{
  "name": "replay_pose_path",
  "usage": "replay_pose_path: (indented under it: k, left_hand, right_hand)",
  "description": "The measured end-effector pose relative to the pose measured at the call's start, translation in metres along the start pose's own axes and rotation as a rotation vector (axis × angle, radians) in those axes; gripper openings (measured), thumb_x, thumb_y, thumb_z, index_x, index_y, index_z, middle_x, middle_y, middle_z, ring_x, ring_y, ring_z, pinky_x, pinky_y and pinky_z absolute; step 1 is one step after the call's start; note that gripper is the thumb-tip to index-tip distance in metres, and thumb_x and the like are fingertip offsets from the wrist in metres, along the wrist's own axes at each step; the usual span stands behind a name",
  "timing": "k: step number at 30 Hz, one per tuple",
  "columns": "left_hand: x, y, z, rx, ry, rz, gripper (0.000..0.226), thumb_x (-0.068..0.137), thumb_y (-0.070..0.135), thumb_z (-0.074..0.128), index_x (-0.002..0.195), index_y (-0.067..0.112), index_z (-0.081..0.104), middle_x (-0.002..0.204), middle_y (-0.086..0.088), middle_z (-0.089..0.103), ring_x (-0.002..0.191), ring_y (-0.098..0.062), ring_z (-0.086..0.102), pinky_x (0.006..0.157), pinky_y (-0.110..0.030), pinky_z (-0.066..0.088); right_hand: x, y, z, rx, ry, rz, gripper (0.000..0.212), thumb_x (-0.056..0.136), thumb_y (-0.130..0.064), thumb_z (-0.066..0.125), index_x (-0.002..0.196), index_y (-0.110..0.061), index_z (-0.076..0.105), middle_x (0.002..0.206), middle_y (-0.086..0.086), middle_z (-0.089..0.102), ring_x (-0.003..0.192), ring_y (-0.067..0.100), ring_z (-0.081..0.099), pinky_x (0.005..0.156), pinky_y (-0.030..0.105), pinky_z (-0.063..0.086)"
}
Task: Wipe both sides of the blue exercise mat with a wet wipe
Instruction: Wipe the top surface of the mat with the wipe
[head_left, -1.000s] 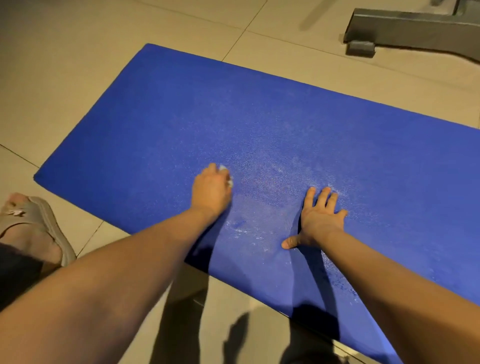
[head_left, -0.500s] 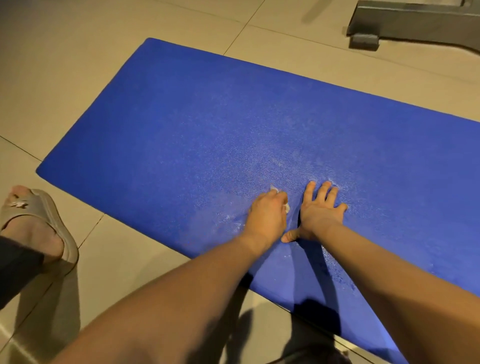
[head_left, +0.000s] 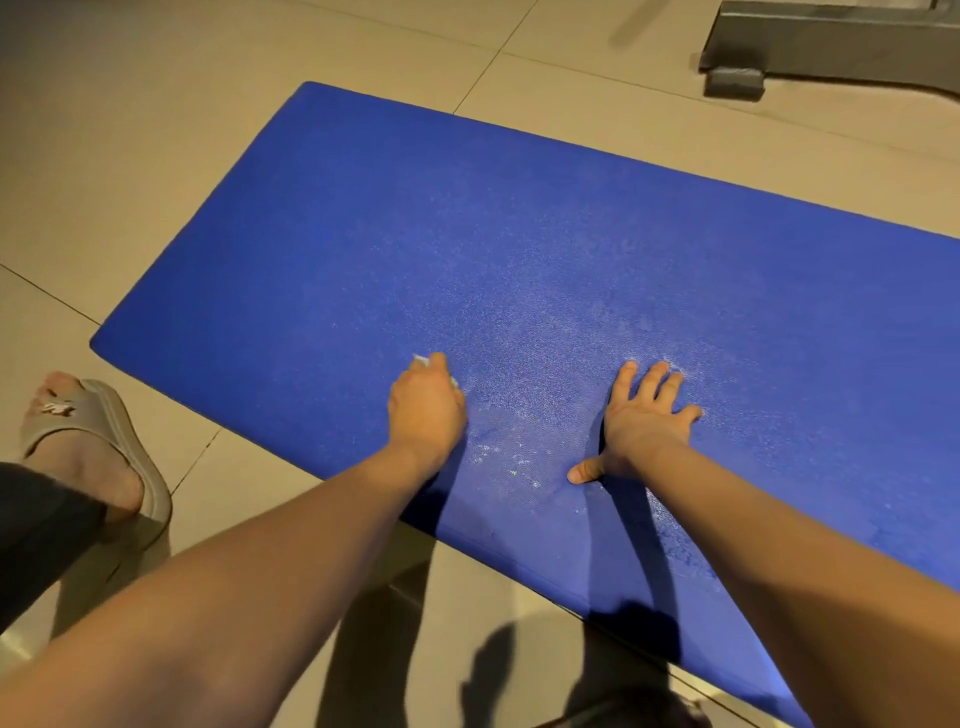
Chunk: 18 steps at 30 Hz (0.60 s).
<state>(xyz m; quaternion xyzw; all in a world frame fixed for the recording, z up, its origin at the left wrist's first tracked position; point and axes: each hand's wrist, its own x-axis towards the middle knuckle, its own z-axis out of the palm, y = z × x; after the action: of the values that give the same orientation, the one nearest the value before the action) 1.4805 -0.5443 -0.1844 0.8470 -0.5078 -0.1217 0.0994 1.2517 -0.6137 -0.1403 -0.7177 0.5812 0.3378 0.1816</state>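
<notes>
My left hand (head_left: 428, 410) is bunched round the wet wipe (head_left: 422, 359) — only a white corner peeks past my knuckles — pressing it onto the blue exercise mat (head_left: 519, 234), which lies flat on the tiled floor (head_left: 156, 156). My right hand (head_left: 644, 415) sits flat, fingers spread, pinning the mat (so it won't skid under the rubbing, I reckon).

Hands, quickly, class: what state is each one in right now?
Left hand: closed round a wet wipe, pressing it onto the blue mat.
Right hand: open, fingers spread flat on the mat, holding nothing.
</notes>
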Motion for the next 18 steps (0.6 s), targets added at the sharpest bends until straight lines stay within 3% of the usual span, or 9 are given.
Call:
replay_pose_path:
  k: [6, 10, 12, 18]
  left_hand:
    - [-0.057, 0.081, 0.024, -0.145, -0.162, 0.255, 0.013, 0.096, 0.018, 0.049, 0.1, 0.009, 0.059, 0.104, -0.015, 0.059, 0.091, -0.037, 0.059, 0.079, -0.049, 0.049]
    - [-0.061, 0.061, 0.015, -0.005, -0.216, 0.504, 0.01, 0.093, 0.018, 0.053, 0.101, 0.014, 0.058, 0.101, -0.012, 0.058, 0.092, -0.036, 0.057, 0.08, -0.047, 0.047]
    - [-0.048, 0.029, 0.003, 0.042, -0.169, 0.437, 0.012, 0.091, 0.017, 0.054, 0.102, 0.013, 0.06, 0.102, -0.013, 0.059, 0.091, -0.037, 0.058, 0.076, -0.045, 0.047]
    - [-0.021, -0.059, -0.03, 0.068, 0.033, -0.036, 0.011, 0.096, 0.019, 0.052, 0.097, 0.009, 0.055, 0.098, -0.015, 0.062, 0.085, -0.035, 0.058, 0.068, -0.042, 0.042]
  right_hand:
    - [0.002, 0.001, 0.003, 0.012, 0.011, 0.0, 0.172, 0.042, -0.086, 0.077, 0.152, -0.005, -0.027, 0.159, 0.032, -0.021, 0.148, 0.052, -0.012, 0.111, 0.069, 0.025]
    - [0.0, 0.003, 0.004, 0.009, 0.026, -0.015, 0.171, 0.042, -0.088, 0.074, 0.152, -0.005, -0.027, 0.159, 0.031, -0.02, 0.148, 0.051, -0.012, 0.111, 0.068, 0.024]
    - [-0.001, 0.005, 0.004, 0.012, 0.026, -0.02, 0.171, 0.041, -0.089, 0.073, 0.152, -0.005, -0.026, 0.159, 0.031, -0.021, 0.148, 0.051, -0.012, 0.112, 0.068, 0.023]
    - [-0.001, 0.003, 0.002, 0.008, 0.015, -0.016, 0.172, 0.041, -0.088, 0.074, 0.152, -0.005, -0.027, 0.159, 0.032, -0.021, 0.148, 0.052, -0.012, 0.112, 0.069, 0.024]
